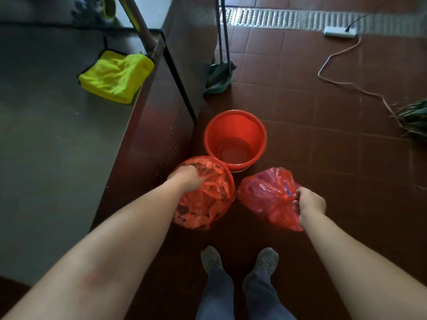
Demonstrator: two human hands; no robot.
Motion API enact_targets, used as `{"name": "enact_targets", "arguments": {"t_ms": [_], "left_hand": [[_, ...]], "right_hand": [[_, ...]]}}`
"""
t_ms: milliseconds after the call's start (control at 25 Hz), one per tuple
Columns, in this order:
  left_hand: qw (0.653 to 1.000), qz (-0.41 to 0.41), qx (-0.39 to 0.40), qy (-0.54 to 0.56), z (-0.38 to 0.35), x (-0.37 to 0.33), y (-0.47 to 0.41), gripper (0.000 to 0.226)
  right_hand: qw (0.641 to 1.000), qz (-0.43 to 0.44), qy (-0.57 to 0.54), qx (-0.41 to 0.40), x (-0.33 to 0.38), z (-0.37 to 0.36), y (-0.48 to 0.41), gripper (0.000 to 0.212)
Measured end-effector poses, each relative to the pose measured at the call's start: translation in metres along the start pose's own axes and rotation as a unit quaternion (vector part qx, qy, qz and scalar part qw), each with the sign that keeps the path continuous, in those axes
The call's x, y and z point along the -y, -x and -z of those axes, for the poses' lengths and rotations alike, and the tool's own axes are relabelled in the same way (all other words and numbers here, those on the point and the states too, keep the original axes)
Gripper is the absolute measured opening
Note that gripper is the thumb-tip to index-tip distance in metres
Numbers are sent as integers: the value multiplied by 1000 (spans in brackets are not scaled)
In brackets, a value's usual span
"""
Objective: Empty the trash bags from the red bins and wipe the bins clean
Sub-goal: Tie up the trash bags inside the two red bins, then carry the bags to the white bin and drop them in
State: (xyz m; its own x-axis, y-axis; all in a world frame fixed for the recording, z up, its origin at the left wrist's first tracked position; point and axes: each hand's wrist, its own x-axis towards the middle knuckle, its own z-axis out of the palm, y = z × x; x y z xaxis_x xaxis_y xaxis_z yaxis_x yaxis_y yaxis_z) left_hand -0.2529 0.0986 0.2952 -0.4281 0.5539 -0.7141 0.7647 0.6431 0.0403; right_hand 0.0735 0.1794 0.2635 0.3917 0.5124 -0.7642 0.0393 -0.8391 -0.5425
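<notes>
Two red bins stand on the brown tiled floor beside a steel counter. The far bin (235, 139) has no bag in it. The near bin (231, 181) holds a red trash bag (208, 197) full of rubbish, and my left hand (187, 177) grips that bag's gathered top. A second full red trash bag (265, 197) hangs just right of the near bin, its twisted neck pinched in my right hand (308, 203).
A yellow cloth (115, 76) lies on the steel counter (57, 146) at the left. A mop and broom (219, 75) lean at the counter's end. A white power strip (338, 32) and its cable lie on the floor at the right, near a floor drain. My feet stand below the bins.
</notes>
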Motion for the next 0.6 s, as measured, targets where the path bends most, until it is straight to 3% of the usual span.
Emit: {"name": "enact_targets", "arguments": {"t_ms": [360,600], "left_hand": [[997,-43,-8,56,96,-69,122,35],[975,-120,32,185,131,-147,177,18]], "right_hand": [[998,56,-27,33,115,82,88,13],[992,86,-86,7,168,165,131,14]]}}
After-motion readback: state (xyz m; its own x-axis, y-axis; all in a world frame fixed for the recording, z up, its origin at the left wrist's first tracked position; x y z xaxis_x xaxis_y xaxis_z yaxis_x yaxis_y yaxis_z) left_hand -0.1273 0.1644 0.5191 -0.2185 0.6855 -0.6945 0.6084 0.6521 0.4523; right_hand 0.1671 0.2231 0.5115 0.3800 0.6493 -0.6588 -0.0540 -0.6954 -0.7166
